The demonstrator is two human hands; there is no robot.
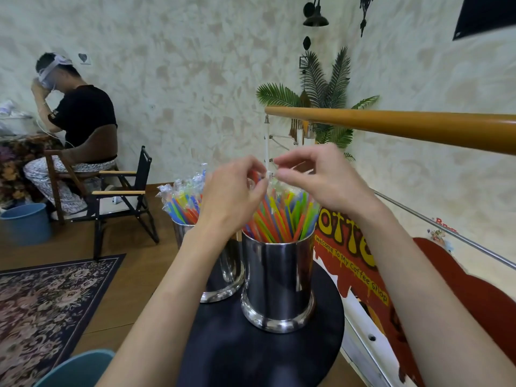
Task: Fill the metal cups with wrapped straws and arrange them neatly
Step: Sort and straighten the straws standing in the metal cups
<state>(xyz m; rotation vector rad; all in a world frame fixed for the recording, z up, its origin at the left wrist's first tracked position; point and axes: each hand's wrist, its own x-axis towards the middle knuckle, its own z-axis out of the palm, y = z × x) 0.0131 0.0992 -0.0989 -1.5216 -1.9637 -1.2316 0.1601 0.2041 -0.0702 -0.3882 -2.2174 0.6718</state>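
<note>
far cup (223,277) half hidden behind left forearm

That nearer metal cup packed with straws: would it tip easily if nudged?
Probably not. The nearer metal cup has a flared base flat on the round table. Its polished wall looks slippery, and the tall straws leaning outward may make it slightly top-heavy.

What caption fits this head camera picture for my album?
Two hands, left and right, tidy wrapped straws in the nearer metal cup on a round black table.
</note>
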